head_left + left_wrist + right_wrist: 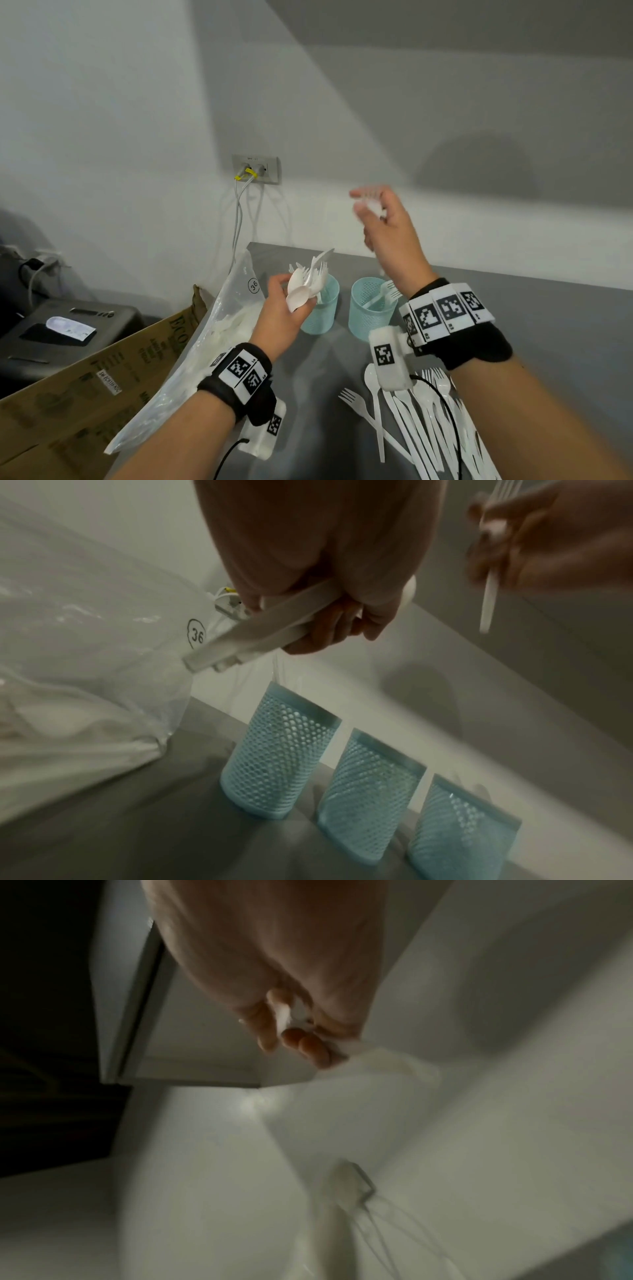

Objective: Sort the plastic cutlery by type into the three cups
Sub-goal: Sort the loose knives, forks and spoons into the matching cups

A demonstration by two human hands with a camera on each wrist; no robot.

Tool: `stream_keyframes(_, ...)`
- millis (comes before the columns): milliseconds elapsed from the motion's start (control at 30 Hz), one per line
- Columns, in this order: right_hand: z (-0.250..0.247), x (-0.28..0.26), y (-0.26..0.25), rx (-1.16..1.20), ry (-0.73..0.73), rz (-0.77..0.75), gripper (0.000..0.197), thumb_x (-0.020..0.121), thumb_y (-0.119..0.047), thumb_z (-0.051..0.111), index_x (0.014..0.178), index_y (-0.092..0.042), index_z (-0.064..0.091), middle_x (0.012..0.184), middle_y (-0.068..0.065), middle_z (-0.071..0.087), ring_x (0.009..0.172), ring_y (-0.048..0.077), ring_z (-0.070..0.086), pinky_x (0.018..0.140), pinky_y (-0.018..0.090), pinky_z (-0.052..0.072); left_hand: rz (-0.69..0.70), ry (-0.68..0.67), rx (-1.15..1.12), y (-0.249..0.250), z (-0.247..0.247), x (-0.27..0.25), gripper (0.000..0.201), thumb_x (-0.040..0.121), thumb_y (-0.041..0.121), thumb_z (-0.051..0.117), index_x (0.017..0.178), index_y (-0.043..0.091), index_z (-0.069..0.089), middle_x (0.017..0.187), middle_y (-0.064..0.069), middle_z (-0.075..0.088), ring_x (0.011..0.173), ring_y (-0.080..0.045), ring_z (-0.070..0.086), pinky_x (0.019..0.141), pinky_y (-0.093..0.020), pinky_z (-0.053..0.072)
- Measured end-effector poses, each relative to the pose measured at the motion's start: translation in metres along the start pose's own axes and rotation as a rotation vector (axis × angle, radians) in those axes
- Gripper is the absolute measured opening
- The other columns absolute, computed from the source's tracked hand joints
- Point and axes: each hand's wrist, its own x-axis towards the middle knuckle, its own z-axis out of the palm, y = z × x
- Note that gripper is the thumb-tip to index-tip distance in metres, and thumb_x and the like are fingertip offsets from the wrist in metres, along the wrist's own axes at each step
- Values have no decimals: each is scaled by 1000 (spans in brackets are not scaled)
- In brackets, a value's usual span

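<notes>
My left hand [294, 301] grips a bundle of white plastic cutlery [303, 289], spoon bowls showing, just left of the left teal mesh cup [325, 311]. In the left wrist view the bundle's handles [260, 631] stick out below the curled fingers, above three teal cups in a row [281, 756], [369, 791], [462, 826]. My right hand [370, 209] is raised high over the cups and pinches a blurred white fork [489, 588]. The middle cup [371, 318] holds forks. My right wrist hides the third cup in the head view.
A pile of loose forks, spoons and knives [421, 421] lies on the grey table [548, 342] under my right forearm. A clear plastic bag of cutlery [212, 342] leans at the table's left edge, beside a cardboard box [102, 383]. A wall socket [257, 169] with cables is behind.
</notes>
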Motion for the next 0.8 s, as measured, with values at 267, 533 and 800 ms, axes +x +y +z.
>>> stream_keyframes(267,11,-33,30,49,-79,457,51,84,-6,60,128,-24,43,117,3,64,53,-5,50,40,6,36,-102,-148,-319,14,6,3,23,92,24,60,100,7,48,67,3,51,44,-8,38,41,-19,33)
stream_keyframes(533,9,-37,25,142,-286,481,44,88,-17,65,130,-10,54,82,-9,65,38,-10,50,37,5,35,-156,-294,-487,33,7,6,24,96,34,51,99,11,56,66,0,51,45,-8,34,43,-18,30)
stream_keyframes(800,7,-34,24,16,-319,500,28,84,-44,66,84,-16,62,51,-14,47,37,1,38,37,13,27,-155,-351,-463,44,17,6,35,96,42,48,109,10,56,65,0,55,45,-8,31,44,-19,26)
